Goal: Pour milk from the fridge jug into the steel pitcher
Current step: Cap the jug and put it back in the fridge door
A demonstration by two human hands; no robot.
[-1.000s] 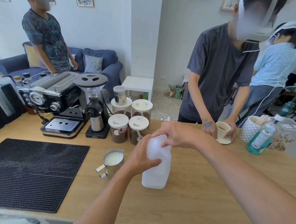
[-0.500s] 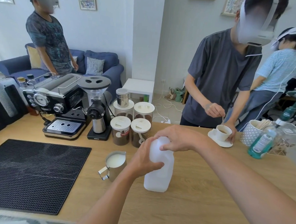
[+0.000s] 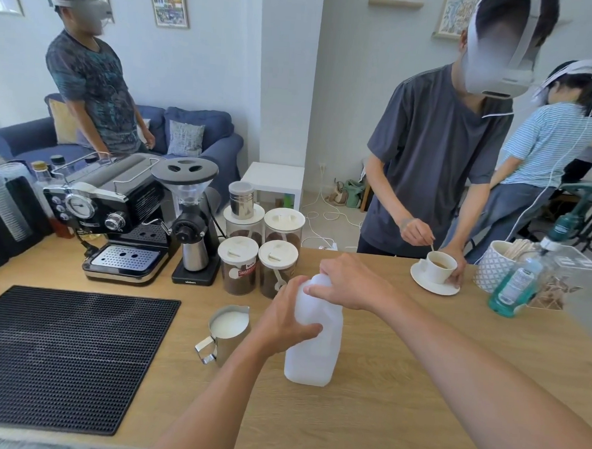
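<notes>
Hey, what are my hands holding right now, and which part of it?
The white milk jug, standing on the counter. Your left hand grips its upper side; your right hand is curled over its top.

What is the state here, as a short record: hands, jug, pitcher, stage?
left hand: grips the side of the milk jug
right hand: curled over the jug's top; cap hidden
milk jug: upright on the wooden table
steel pitcher: left of the jug, upright, milk near the rim
stage: milk already in the pitcher; no pouring now
</notes>
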